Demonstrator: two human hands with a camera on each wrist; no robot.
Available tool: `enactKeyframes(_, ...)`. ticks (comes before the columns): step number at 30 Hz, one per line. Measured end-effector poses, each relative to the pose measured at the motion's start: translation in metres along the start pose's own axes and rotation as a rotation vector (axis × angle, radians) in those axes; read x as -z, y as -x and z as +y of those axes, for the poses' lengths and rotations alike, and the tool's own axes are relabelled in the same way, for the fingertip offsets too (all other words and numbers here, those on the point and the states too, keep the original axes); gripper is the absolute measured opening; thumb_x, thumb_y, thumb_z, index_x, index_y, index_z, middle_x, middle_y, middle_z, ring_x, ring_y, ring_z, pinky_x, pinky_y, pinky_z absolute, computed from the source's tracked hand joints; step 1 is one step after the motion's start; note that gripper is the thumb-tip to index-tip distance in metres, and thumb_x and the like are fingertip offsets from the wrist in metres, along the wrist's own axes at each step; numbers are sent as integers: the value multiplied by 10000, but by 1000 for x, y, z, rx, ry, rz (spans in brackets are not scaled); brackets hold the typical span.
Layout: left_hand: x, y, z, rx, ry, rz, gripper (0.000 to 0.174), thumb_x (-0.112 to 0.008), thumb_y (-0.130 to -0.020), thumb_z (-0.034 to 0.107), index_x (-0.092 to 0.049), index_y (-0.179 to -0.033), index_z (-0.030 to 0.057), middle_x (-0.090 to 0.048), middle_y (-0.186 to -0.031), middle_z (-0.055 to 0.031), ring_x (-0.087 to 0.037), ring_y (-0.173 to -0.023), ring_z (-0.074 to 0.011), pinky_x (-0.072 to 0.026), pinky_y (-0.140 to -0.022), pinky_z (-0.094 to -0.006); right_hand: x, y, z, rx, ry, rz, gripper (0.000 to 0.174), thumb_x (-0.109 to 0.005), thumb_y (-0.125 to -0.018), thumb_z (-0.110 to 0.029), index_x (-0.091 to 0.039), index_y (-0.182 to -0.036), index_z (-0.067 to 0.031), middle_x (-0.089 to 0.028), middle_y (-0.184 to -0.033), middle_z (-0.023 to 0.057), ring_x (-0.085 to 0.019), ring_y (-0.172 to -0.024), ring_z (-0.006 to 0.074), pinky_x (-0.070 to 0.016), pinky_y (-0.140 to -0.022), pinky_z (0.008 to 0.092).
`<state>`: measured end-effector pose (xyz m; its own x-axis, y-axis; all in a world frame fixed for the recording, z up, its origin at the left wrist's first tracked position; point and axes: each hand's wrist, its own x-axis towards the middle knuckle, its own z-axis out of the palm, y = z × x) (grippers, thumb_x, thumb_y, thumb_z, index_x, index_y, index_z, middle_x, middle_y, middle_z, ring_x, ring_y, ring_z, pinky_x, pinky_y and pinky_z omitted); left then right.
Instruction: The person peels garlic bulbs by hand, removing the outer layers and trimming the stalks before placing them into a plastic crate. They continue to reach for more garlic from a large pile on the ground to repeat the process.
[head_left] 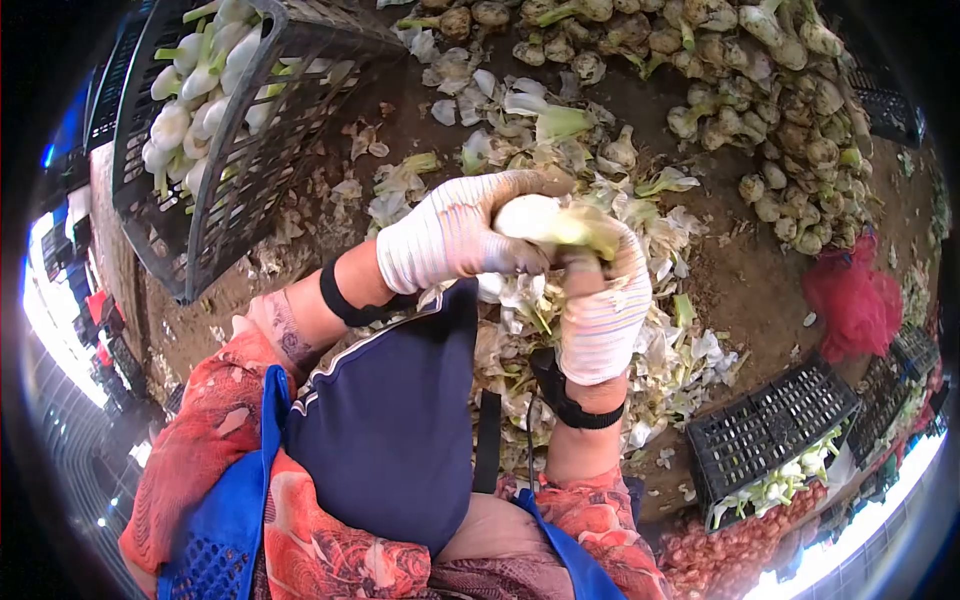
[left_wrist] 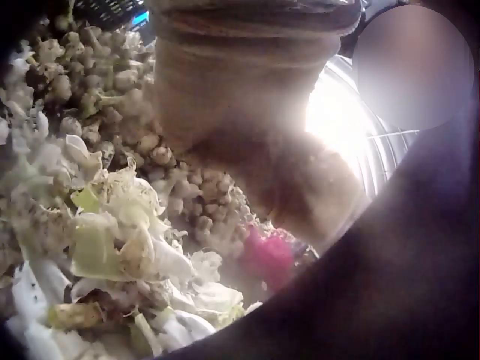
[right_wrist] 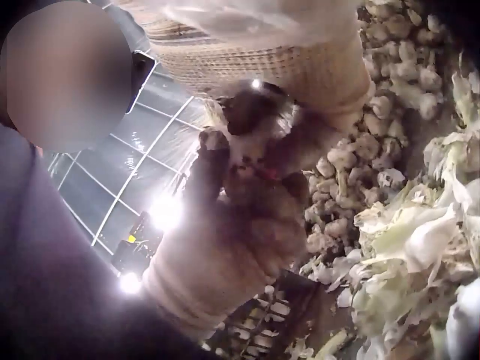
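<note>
In the head view, a white garlic bulb (head_left: 530, 218) with a pale green stem (head_left: 588, 230) is held between two gloved hands. The left hand (head_left: 450, 228) grips the bulb, thumb below and fingers above. On the stem side, the right hand (head_left: 604, 310) has its fingers curled at the stem and outer skin. The left wrist view shows the left glove (left_wrist: 240, 82) from close by, with the bulb hidden. Dark, soiled glove fingers meet in the right wrist view, where the right hand (right_wrist: 232, 255) is shadowed and the bulb cannot be made out.
Peeled skins (head_left: 660, 240) litter the ground below the hands. A black crate (head_left: 200, 235) of white bulbs stands at upper left. Unpeeled bulbs (head_left: 800, 150) lie heaped at upper right, above a pink net bag (head_left: 855, 300). Another black crate (head_left: 770, 422) sits at lower right.
</note>
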<state>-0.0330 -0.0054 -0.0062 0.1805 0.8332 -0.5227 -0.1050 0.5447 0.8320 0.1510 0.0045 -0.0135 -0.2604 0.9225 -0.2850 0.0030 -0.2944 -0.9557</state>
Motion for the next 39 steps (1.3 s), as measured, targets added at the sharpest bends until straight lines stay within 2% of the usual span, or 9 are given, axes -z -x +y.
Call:
enactKeyframes(4, 12, -3, 4, 39, 158, -203, 1090, -863, -615, 562, -452, -1432, -30, -654, -1211, -71, -608, -1101, -144, -476, -956, -295, -5, -4, -5, -398, -650, 133, 273, -585, -896, -55, -612, -1166, -22, -659, -1092, 80, -633, -948, 129, -531, -814, 280)
enactKeyframes(8, 16, -2, 23, 115, 71, -58, 597, -664, -874, 304, -481, -1379, 43, -659, -1006, -46, -618, -793, -103, -515, -664, -250, -4, 1, -19, -253, 109, 257, 258, -601, -914, -86, -602, -1167, -34, -655, -1084, 78, -641, -924, 146, -540, -800, 296)
enactKeyframes(11, 15, -2, 10, 184, 34, -39, 725, -698, -829, 447, -504, -1369, 4, -651, -1070, -50, -610, -871, -90, -486, -663, -228, -5, 12, 0, -40, -28, 181, 189, -565, -922, -35, -623, -1101, -15, -664, -1028, 73, -644, -860, 152, -543, -779, 294)
enactKeyframes(16, 23, 4, 5, 13, 196, -28, 834, -832, -735, 481, -532, -1336, -14, -632, -1118, -63, -601, -982, -134, -498, -819, -268, 41, -5, 36, -366, -44, 221, 166, -584, -924, -18, -563, -1088, -9, -655, -1046, 70, -613, -893, 143, -540, -792, 314)
enactKeyframes(18, 14, 4, 2, -63, 196, 0, 761, -814, -760, 184, -467, -1420, 32, -627, -1172, -48, -574, -1106, -158, -455, -974, -302, 35, 0, 49, -457, -90, 157, 365, -617, -921, -34, -524, -1272, -2, -605, -1221, 100, -606, -1023, 184, -520, -910, 333)
enactKeyframes(20, 4, 6, -3, -207, 295, 24, 946, -873, -740, 366, -392, -1473, 10, -601, -1242, -49, -572, -1128, -140, -471, -975, -310, 22, 19, 28, -26, 409, 57, 608, -652, -918, -64, -385, -1462, -11, -524, -1366, 121, -548, -1176, 212, -444, -1042, 346)
enactKeyframes(25, -14, 3, -16, -570, -555, 60, 732, -701, -865, 133, -350, -1503, 62, -526, -1346, -232, -551, -1233, -361, -453, -1023, -363, -18, 18, -3, -266, -631, 96, 626, -582, -934, -175, -355, -1495, -11, -543, -1313, 88, -552, -1158, 202, -449, -999, 321)
enactKeyframes(32, 6, 13, 13, -74, -384, -97, 374, -685, -879, 115, -641, -1232, 2, -686, -1092, -135, -647, -1035, -174, -496, -917, -297, 12, 20, -13, 17, 287, -13, 540, -688, -915, -125, -499, -1402, 9, -633, -1260, 150, -623, -1100, 211, -499, -950, 325)
enactKeyframes(39, 8, 8, 14, -400, -921, -101, 216, -645, -856, 130, -689, -1032, 14, -673, -884, -153, -668, -810, -321, -533, -720, -361, 11, 18, -15, 359, 707, -132, 564, -745, -825, -123, -552, -1341, 1, -627, -1168, 224, -617, -1043, 396, -501, -910, 409)
